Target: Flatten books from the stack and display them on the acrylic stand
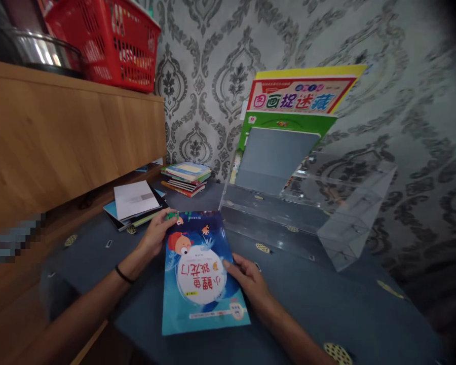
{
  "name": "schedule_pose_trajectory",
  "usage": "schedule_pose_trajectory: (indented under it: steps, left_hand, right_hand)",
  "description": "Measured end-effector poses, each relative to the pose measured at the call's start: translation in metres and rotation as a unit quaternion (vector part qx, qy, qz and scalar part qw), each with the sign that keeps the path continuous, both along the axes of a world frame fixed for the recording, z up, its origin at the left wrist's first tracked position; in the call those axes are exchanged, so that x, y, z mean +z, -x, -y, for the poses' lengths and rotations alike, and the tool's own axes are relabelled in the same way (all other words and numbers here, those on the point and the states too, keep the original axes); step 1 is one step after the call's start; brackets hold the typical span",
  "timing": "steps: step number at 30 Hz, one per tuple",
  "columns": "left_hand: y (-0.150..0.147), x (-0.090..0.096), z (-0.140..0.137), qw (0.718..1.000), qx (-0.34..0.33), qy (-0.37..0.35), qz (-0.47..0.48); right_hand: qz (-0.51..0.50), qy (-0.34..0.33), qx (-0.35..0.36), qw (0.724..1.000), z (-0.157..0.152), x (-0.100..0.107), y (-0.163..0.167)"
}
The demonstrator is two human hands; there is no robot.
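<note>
A blue picture book [201,276] with a cartoon fish and red characters lies between my hands, its cover upside down to me. My left hand [157,230] grips its far left corner, thumb on top of the cover. On the book's right edge, my right hand [247,274] holds with the thumb over the cover and the fingers partly hidden. Beyond it stands a clear acrylic display rack [345,218] with stepped tiers. Several books lean in the rack's back tier, among them a green-framed one [289,119] and one with a red-bordered title [304,94].
A stack of books [188,175] lies at the back near the wall. Left of it is a pile with a white book [136,199] on top. The wooden cabinet [72,132] juts in at left, bearing a red basket [106,43] and a steel pot [45,50].
</note>
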State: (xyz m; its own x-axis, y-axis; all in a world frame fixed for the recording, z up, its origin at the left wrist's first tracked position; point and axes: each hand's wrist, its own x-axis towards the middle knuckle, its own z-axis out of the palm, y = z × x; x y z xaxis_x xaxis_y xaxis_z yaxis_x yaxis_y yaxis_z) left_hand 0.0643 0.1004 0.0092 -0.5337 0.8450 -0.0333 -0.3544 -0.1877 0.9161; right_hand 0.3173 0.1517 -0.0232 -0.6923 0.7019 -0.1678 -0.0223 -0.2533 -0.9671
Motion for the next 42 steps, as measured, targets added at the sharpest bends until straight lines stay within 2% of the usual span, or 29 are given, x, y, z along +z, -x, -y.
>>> schedule_pose_trajectory:
  steps: [4, 6, 9, 12, 16, 18, 20, 24, 27, 30, 35, 42]
  left_hand:
    - [0.01, -0.012, 0.009, 0.999, -0.001, 0.049, -0.001]
    - [0.014, -0.016, 0.016, 0.998, 0.006, 0.057, 0.003]
    - [0.017, -0.018, 0.028, 0.997, 0.003, 0.08, -0.005]
    - [0.017, -0.018, 0.04, 0.992, -0.024, 0.116, -0.048]
    - [0.01, -0.02, 0.058, 0.974, -0.102, 0.166, -0.118]
    - [0.004, -0.022, 0.066, 0.962, -0.138, 0.189, -0.143]
    - [-0.004, -0.021, 0.074, 0.954, -0.158, 0.202, -0.158]
    - [-0.022, -0.018, 0.087, 0.948, -0.178, 0.204, -0.164]
    - [-0.038, -0.017, 0.097, 0.945, -0.202, 0.198, -0.166]
    - [-0.052, -0.02, 0.106, 0.94, -0.223, 0.194, -0.172]
    - [-0.064, -0.02, 0.119, 0.92, -0.265, 0.207, -0.203]
    - [-0.057, -0.016, 0.123, 0.892, -0.296, 0.218, -0.265]
  right_hand:
    - [0.005, 0.059, 0.065, 0.996, 0.004, 0.011, -0.016]
    - [0.012, 0.052, 0.088, 0.995, 0.007, 0.013, -0.025]
    - [0.033, 0.032, 0.079, 0.996, 0.007, 0.014, -0.036]
    - [0.055, 0.012, 0.023, 0.998, -0.002, 0.016, -0.044]
    - [0.042, 0.015, -0.143, 0.989, -0.023, 0.019, -0.049]
    - [0.008, 0.025, -0.19, 0.981, -0.028, 0.016, -0.05]
    - [-0.027, 0.028, -0.199, 0.979, -0.027, 0.011, -0.049]
    - [-0.053, 0.023, -0.167, 0.984, -0.018, -0.007, -0.05]
    - [-0.057, -0.017, -0.161, 0.985, -0.02, -0.022, -0.055]
    - [-0.044, -0.085, -0.155, 0.983, -0.031, -0.033, -0.061]
    - [0.001, -0.256, -0.161, 0.953, -0.048, -0.04, -0.061]
    - [0.032, -0.27, -0.179, 0.945, -0.062, -0.051, -0.06]
